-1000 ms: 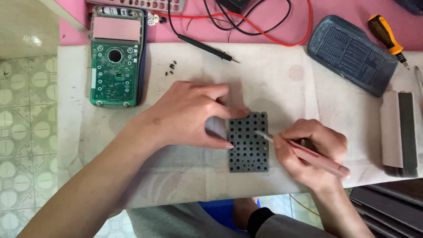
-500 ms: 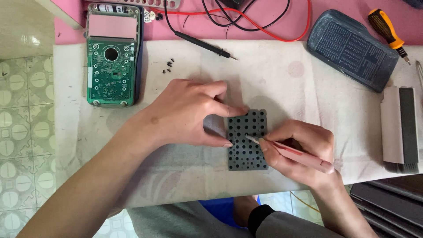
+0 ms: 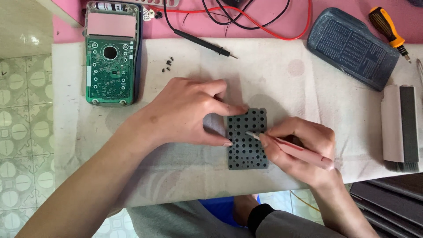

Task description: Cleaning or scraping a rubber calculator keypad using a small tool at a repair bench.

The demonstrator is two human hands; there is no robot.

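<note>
Grey keypad (image 3: 247,139) pinned by left hand (image 3: 187,112).

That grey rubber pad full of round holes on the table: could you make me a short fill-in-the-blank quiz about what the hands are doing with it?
1. The left hand steadies the grey perforated rubber pad from its ____ edge.
2. The right hand holds a slim ____ eraser pen, tip on the pad.
3. The opened device showing a ____ circuit board lies at the table's far left.
4. The black probe lies ____ the hands.

Missing words: left; pink; green; beyond
</note>
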